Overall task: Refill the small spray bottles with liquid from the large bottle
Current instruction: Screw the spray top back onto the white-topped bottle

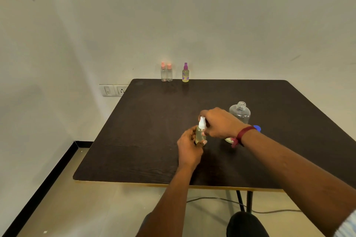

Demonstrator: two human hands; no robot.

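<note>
A small spray bottle (pixel 200 133) with yellowish liquid and a white spray top (pixel 202 122) stands mid-table. My left hand (pixel 189 148) grips its body from the left. My right hand (pixel 219 123) curls round the white spray top from the right. Just behind my right hand stands the large clear bottle (pixel 240 112), uncapped and almost empty above a little liquid at its base. Its blue cap (pixel 257 128) lies on the table beside my right wrist. At the table's far edge stand two clear pink-capped bottles (pixel 166 72) and a purple-topped bottle (pixel 185 73) holding yellowish liquid.
The dark wooden table (pixel 146 140) meets the wall at its far edge. Wall sockets (pixel 113 90) sit left of the table. A cable (pixel 217 199) runs over the floor under the table, by its black legs. A red thread band circles my right wrist.
</note>
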